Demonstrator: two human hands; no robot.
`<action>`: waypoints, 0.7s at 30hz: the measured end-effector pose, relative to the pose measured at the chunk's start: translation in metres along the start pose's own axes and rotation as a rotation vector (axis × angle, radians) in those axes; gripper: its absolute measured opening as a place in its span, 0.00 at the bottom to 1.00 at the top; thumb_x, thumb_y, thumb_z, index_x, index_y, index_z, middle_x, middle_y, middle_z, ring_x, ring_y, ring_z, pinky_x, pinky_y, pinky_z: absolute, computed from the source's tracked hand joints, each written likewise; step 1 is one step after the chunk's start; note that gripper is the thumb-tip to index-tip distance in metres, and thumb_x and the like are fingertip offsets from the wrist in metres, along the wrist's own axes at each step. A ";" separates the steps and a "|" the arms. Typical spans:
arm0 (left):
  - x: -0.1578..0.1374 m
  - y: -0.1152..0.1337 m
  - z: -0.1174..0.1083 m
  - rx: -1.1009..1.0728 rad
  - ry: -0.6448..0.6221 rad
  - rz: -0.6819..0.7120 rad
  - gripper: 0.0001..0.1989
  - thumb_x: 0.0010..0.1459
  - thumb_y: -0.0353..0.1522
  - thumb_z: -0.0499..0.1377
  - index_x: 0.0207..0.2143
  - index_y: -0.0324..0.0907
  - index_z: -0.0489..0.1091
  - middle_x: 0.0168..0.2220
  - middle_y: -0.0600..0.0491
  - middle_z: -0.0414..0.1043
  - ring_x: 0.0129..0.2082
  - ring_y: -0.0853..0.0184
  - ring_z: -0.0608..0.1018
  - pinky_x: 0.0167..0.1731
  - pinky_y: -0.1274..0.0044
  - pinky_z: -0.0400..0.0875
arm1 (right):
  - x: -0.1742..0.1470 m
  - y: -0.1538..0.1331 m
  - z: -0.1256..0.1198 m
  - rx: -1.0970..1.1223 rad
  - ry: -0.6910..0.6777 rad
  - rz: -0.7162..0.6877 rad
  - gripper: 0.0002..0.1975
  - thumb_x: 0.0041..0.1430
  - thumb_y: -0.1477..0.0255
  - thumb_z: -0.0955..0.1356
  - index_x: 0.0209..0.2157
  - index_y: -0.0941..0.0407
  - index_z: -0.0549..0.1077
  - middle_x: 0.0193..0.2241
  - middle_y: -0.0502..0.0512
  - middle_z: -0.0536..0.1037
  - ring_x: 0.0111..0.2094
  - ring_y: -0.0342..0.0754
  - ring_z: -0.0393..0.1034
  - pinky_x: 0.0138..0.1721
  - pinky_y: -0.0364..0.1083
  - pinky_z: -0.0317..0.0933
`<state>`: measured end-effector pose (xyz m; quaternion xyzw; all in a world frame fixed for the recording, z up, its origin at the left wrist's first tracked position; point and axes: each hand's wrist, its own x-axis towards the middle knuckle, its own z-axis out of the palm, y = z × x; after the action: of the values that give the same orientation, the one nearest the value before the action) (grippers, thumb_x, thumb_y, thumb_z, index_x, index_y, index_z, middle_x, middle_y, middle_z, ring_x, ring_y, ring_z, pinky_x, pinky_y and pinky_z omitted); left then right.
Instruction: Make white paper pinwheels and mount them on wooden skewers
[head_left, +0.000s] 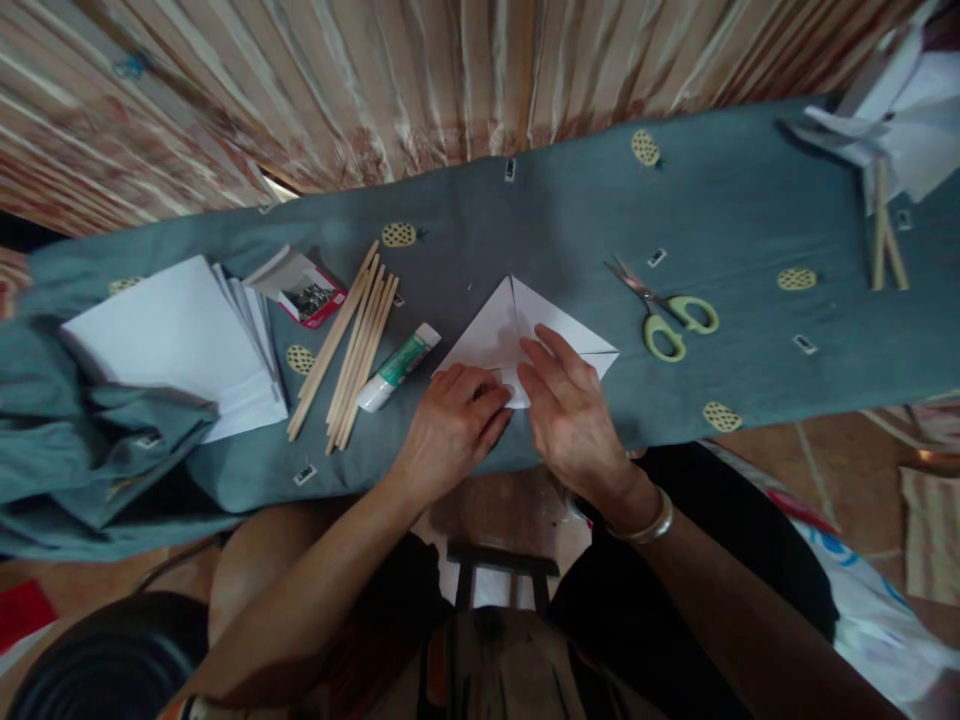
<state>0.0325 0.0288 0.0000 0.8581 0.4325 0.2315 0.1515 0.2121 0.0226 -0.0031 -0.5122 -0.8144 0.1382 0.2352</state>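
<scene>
A white sheet of paper (487, 330) with its corners folded toward the middle lies like a diamond on the cloth. My left hand (457, 415) is at its near left side, thumb and curled fingers closed on the edge. My right hand (566, 410), with a bangle at the wrist, rests stretched fingers on the paper's near right part. Both hands cover part of the near edge. Left of the paper lies a glue stick (399, 367) with a green label. To the right, scissors (664, 310) with light green handles lie with blades slightly apart.
Several wooden sticks (360, 350) lie left of the glue stick. Beyond them are an open red and white box (307, 290) of small metal pieces and a stack of white paper (172, 340). More sticks (885, 230) and crumpled paper (926, 130) lie far right. A curtain (420, 80) hangs behind.
</scene>
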 end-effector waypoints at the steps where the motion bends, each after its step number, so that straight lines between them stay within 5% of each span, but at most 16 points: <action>1: 0.000 0.000 0.000 0.007 0.003 0.005 0.07 0.63 0.31 0.56 0.40 0.39 0.73 0.38 0.47 0.73 0.38 0.62 0.74 0.40 0.68 0.72 | 0.001 0.004 -0.005 0.023 0.016 0.003 0.20 0.63 0.80 0.58 0.52 0.54 0.72 0.59 0.61 0.70 0.66 0.57 0.55 0.62 0.62 0.58; 7: -0.001 -0.002 0.002 0.021 0.010 0.029 0.09 0.64 0.32 0.56 0.41 0.38 0.73 0.38 0.46 0.74 0.39 0.61 0.74 0.40 0.68 0.72 | 0.012 0.036 -0.027 0.015 0.120 0.110 0.24 0.66 0.75 0.58 0.62 0.57 0.63 0.63 0.63 0.66 0.64 0.55 0.59 0.64 0.60 0.56; 11: 0.001 -0.003 -0.001 0.021 -0.005 0.050 0.09 0.65 0.32 0.56 0.41 0.37 0.73 0.39 0.46 0.75 0.39 0.61 0.75 0.41 0.68 0.72 | 0.022 0.043 -0.029 -0.050 0.092 0.135 0.22 0.67 0.67 0.61 0.59 0.60 0.67 0.59 0.66 0.70 0.62 0.60 0.63 0.61 0.61 0.60; 16: 0.004 -0.009 -0.009 0.048 -0.019 0.062 0.10 0.64 0.30 0.55 0.45 0.39 0.73 0.44 0.46 0.75 0.44 0.60 0.75 0.43 0.66 0.71 | 0.021 0.051 -0.038 0.026 0.109 0.256 0.20 0.62 0.64 0.65 0.54 0.56 0.73 0.41 0.59 0.82 0.41 0.55 0.77 0.47 0.56 0.71; 21: 0.004 -0.015 -0.013 0.075 0.004 0.066 0.11 0.63 0.27 0.55 0.46 0.41 0.73 0.49 0.45 0.74 0.47 0.58 0.74 0.47 0.63 0.71 | 0.006 0.058 -0.046 0.161 0.070 0.468 0.20 0.56 0.64 0.69 0.49 0.56 0.76 0.31 0.53 0.82 0.29 0.49 0.77 0.34 0.50 0.71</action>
<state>0.0175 0.0415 0.0053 0.8766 0.4124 0.2218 0.1107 0.2784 0.0522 0.0102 -0.6710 -0.6514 0.2355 0.2647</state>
